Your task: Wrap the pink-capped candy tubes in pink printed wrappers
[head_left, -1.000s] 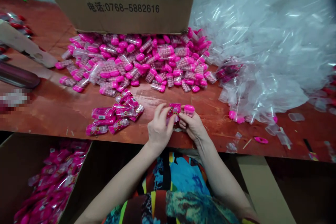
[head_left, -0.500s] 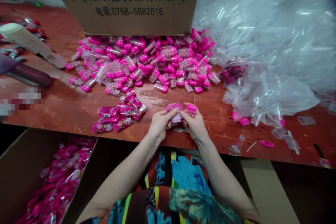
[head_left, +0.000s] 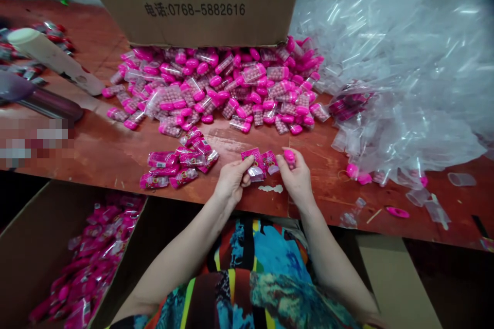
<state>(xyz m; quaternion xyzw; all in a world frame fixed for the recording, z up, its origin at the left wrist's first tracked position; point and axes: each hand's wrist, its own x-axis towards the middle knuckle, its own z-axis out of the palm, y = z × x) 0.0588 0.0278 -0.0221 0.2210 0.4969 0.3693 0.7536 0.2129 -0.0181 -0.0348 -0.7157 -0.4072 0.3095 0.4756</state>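
Note:
My left hand (head_left: 230,182) pinches pink printed plastic wrappers (head_left: 253,164) between thumb and fingers, just above the table's front edge. My right hand (head_left: 298,184) is closed round a small candy bottle (head_left: 289,156) with a bright pink cap. Its thumb also meets another pink wrapper (head_left: 269,160), beside those in my left hand; the exact hold is partly hidden. Beyond the hands lies a heap of clear, pink-capped candy bottles (head_left: 252,74) filled with pink balls. Left of my left hand, several wrapped pink packs (head_left: 164,159) rest in a small group.
A large cardboard carton (head_left: 193,28) stands behind the heap. Clear plastic bags (head_left: 405,77) fill the right back. Below the table at left, an open box (head_left: 29,252) holds many pink packs. A bottle with a pale lid (head_left: 62,61) leans at left.
My hands have drawn slightly apart, and a wrapper now shows separately between them near my right thumb. The bottle stays in my right hand. The whole view has shifted slightly.

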